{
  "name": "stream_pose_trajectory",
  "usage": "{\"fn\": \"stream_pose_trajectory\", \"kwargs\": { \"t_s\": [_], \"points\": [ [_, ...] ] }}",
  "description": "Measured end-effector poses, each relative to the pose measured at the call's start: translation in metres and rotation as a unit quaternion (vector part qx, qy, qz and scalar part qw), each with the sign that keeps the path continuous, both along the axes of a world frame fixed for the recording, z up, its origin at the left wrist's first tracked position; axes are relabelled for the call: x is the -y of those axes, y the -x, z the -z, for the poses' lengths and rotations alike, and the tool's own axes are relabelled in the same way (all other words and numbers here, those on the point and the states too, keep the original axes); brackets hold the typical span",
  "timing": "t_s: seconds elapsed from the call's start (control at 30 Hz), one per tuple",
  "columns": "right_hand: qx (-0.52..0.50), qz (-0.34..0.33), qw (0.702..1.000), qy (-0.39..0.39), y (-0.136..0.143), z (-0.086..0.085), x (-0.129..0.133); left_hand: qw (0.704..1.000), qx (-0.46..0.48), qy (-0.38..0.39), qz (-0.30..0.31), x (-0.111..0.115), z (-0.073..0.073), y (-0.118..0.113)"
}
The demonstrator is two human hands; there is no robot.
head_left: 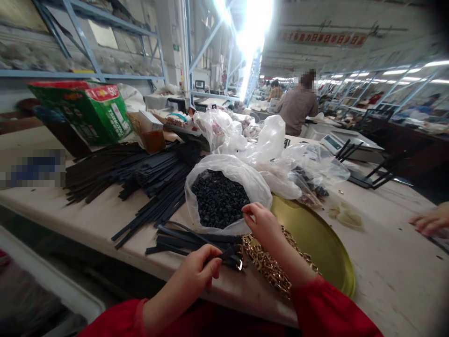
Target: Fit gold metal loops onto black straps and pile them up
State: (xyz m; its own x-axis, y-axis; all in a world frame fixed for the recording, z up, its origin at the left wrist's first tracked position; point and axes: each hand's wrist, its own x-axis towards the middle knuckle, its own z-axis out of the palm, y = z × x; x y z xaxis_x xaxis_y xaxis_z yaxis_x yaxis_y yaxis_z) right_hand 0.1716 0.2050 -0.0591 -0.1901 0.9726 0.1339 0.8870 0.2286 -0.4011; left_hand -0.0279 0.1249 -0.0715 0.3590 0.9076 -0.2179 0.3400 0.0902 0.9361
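Observation:
My left hand (202, 269) pinches a narrow black strap (227, 254) at the front edge of the table. More finished-looking black straps (175, 241) lie just behind it, with metal buckles at their right ends. My right hand (261, 222) is at the right side of an open white plastic bag (259, 180) full of small black loops (219, 199). Its thumb and fingertips are pressed together over the loops, and whatever is between them is too small to make out. Under my right forearm, gold-coloured buckles (263, 257) lie heaped on a round gold tray (336, 252).
Bundles of long black strips (150, 168) spread over the left of the table. Behind stand a green and red carton (94, 112), a small open box (149, 133) and clear plastic bags (277, 135). Another person's hand (433, 221) is at the right edge, near a scale (333, 142).

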Motion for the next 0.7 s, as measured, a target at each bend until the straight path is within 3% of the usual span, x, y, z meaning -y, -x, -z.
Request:
{"fn": "stream_pose_trajectory", "kwargs": {
  "t_s": [0.13, 0.3, 0.5, 0.7],
  "points": [
    [0.083, -0.012, 0.995, 0.053, 0.006, 0.017, -0.038, 0.999, 0.011, 0.030, -0.004, -0.011, 0.005, 0.000],
    [0.094, -0.001, 0.993, 0.077, 0.007, 0.031, -0.042, 0.999, 0.014, 0.040, -0.012, -0.013, 0.004, 0.003],
    [0.030, 0.011, 0.997, 0.077, -0.006, 0.034, -0.036, 0.999, 0.039, 0.023, -0.018, -0.009, -0.001, 0.001],
    [-0.100, 0.038, 0.993, 0.048, -0.012, 0.031, -0.025, 0.998, 0.047, 0.002, -0.040, -0.002, -0.004, 0.002]
  ]
}}
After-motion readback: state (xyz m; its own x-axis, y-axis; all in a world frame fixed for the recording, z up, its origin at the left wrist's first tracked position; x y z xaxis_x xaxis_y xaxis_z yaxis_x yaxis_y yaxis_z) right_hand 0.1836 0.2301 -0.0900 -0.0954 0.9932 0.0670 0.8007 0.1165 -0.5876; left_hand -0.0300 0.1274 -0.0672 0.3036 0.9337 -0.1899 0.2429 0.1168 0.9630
